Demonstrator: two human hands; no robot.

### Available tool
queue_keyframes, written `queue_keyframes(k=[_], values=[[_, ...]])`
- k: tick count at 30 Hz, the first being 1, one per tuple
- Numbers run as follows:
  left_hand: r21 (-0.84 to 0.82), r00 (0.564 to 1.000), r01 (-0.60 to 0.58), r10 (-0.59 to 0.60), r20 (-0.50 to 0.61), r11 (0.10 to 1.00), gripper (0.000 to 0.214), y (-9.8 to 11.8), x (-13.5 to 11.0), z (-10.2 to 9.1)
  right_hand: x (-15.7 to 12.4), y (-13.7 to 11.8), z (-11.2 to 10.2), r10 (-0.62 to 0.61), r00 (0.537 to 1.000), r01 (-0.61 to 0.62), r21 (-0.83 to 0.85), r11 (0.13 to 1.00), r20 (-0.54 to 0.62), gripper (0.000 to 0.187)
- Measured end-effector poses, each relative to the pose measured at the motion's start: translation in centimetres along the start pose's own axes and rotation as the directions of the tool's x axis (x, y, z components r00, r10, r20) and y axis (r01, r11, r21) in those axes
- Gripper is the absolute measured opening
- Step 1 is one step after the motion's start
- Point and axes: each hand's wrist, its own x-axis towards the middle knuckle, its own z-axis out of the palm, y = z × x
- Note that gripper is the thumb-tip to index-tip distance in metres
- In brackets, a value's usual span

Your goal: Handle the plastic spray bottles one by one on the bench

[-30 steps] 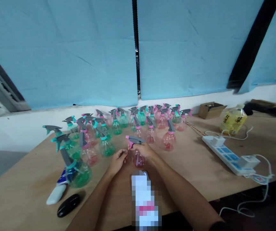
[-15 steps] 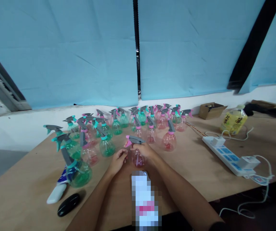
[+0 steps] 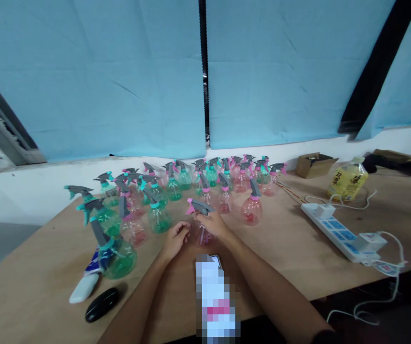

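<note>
A pink spray bottle (image 3: 204, 238) with a grey and pink trigger head stands in front of me, its nozzle pointing left. My right hand (image 3: 209, 223) is wrapped round its neck, just under the head. Close by on the left, my left hand (image 3: 177, 237) has its fingers curled in and thumb against them; whether anything small is between them is hidden. Behind the hands are several more spray bottles, among them a green one (image 3: 159, 220) and a pink one (image 3: 252, 211). Below the held bottle lies a phone (image 3: 215, 286), its screen blurred out.
At left, a large green spray bottle (image 3: 119, 260) stands near a black mouse-like object (image 3: 102, 305) and a white-capped tube (image 3: 84, 288). On the right are a white power strip (image 3: 338, 234) with cables, a yellow-labelled jug (image 3: 348, 180) and a small cardboard box (image 3: 315, 166).
The spray bottle in my right hand has shifted slightly up and left, and its head has turned a little. My left hand has hardly moved.
</note>
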Motion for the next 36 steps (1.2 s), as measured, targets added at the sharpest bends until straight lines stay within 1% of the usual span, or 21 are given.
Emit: queue_keyframes(k=[1,3,4,6,8,11,13,15,17,21,24,27,31,36], values=[[-0.002,1.000,0.004,-0.004,0.000,1.000,0.032,0.0,0.0,0.0,-0.1,0.0,0.2,-0.065,0.995,0.062,-0.049,0.997,-0.072,0.023],[-0.005,1.000,0.010,-0.010,0.005,1.000,0.032,0.2,0.0,0.0,-0.4,0.3,0.5,-0.210,0.962,0.184,-0.153,0.971,-0.174,0.029],[-0.009,1.000,0.010,-0.010,0.007,1.000,0.033,0.2,0.0,0.0,-0.5,0.5,0.6,-0.263,0.944,0.224,-0.201,0.954,-0.197,0.033],[-0.032,1.000,0.011,-0.011,0.000,0.999,0.033,0.3,0.1,0.0,-0.6,1.4,0.8,-0.324,0.926,0.263,-0.287,0.921,-0.191,0.040],[-0.071,1.000,0.015,-0.017,-0.026,0.997,0.035,0.4,0.1,0.0,-0.5,2.5,1.0,-0.334,0.927,0.260,-0.346,0.901,-0.172,0.040],[-0.143,0.996,0.012,-0.024,-0.081,0.990,0.044,0.3,0.1,0.1,-0.2,4.0,1.2,-0.275,0.948,0.184,-0.429,0.885,-0.161,0.035],[-0.181,0.991,0.003,-0.026,-0.128,0.983,0.048,0.2,0.2,0.2,-0.1,4.3,1.4,-0.260,0.954,0.158,-0.492,0.856,-0.147,0.035],[-0.202,0.986,-0.003,-0.031,-0.164,0.979,0.046,0.1,0.2,0.2,0.0,4.2,1.7,-0.280,0.954,0.184,-0.528,0.829,-0.107,0.037],[-0.200,0.985,-0.008,-0.027,-0.172,0.980,0.043,-0.1,0.3,0.2,0.1,4.0,1.9,-0.292,0.954,0.218,-0.513,0.830,-0.066,0.039],[-0.160,0.986,-0.014,-0.013,-0.167,0.987,0.041,-0.2,0.3,0.0,0.2,4.2,2.1,-0.250,0.968,0.230,-0.388,0.892,-0.002,0.049],[-0.145,0.989,0.005,-0.026,-0.144,0.989,0.048,0.0,0.2,-0.1,0.3,5.0,2.1,-0.218,0.975,0.223,-0.326,0.919,0.051,0.058],[-0.161,0.992,0.031,-0.050,-0.117,0.986,0.053,0.4,0.2,-0.2,0.5,5.5,2.0,-0.184,0.982,0.190,-0.297,0.936,0.050,0.062],[-0.188,0.992,0.053,-0.074,-0.107,0.981,0.058,0.4,0.3,-0.1,0.6,5.4,1.9,-0.131,0.991,0.131,-0.219,0.967,0.016,0.052],[-0.200,0.990,0.051,-0.076,-0.118,0.978,0.059,0.2,0.4,-0.2,0.8,5.0,1.7,-0.031,0.999,0.033,-0.128,0.991,0.021,0.033]])
